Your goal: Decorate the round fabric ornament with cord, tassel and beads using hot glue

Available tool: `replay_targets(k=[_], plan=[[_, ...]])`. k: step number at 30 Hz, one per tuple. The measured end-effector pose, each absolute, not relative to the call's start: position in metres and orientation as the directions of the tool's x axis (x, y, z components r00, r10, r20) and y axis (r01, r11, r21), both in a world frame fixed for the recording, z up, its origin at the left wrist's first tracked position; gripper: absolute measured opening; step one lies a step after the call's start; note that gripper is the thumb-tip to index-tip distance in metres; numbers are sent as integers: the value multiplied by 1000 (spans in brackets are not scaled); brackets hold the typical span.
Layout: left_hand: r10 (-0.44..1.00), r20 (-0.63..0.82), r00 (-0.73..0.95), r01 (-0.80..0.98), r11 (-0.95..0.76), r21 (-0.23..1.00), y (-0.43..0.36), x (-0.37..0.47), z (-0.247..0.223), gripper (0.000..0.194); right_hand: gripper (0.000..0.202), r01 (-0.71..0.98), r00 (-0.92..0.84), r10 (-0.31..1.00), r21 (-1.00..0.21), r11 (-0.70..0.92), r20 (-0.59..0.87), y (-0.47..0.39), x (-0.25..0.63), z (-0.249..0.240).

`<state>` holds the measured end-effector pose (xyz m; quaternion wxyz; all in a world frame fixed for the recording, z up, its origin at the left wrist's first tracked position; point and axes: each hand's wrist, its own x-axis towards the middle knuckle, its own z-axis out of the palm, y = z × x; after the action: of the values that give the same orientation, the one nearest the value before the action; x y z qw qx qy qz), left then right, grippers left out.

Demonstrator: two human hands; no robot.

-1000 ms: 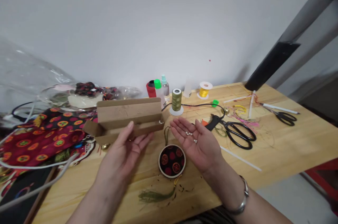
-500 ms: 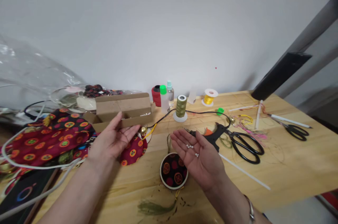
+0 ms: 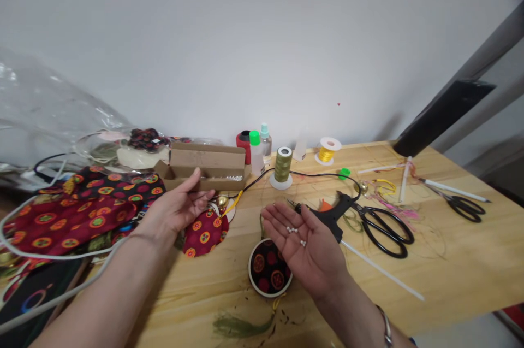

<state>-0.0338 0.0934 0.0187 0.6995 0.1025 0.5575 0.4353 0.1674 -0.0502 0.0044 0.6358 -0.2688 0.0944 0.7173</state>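
Note:
My left hand (image 3: 180, 208) is at the front wall of an open cardboard box (image 3: 229, 183), its thumb by the top edge and its fingers bent low against the front. White beads show inside the box. Palm up, my right hand (image 3: 309, 249) is slightly cupped and carries several small white beads (image 3: 292, 230). Below it lies a round, white-rimmed pouch (image 3: 268, 269) in dark patterned cloth, with a green tassel (image 3: 241, 325). A maroon patterned piece (image 3: 204, 233) with a gold bell (image 3: 222, 203) sits right of my left hand.
A black glue gun (image 3: 333, 217) and black-handled scissors (image 3: 387, 233) lie to the right. Olive thread (image 3: 283, 165), yellow cord (image 3: 326, 152) and small bottles (image 3: 256, 154) stand along the wall. Patterned cloth (image 3: 69, 217) and a white cable (image 3: 53, 259) crowd the left.
My left hand and the cardboard box have shifted right together, and more of the box's inside shows. My right hand stays nearly in place with the beads on its palm.

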Motion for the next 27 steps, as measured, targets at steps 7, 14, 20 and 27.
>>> replay_targets(k=[7,14,20,27], plan=[[794,-606,-58,-479,510,714,81,-34,26,11,49,-959,-36,863,-225,-171,-503,-49,167,4],[803,-591,-75,-474,493,730,73,-30,23,26,52,-953,-42,862,-238,-186,-506,-48,165,7],[830,-549,-99,-450,455,768,62,-35,25,22,51,-949,-38,867,-254,-187,-496,-51,166,9],[871,-490,-26,-368,447,815,7,-10,32,26,46,-949,-31,875,-260,-177,-483,-49,164,19]])
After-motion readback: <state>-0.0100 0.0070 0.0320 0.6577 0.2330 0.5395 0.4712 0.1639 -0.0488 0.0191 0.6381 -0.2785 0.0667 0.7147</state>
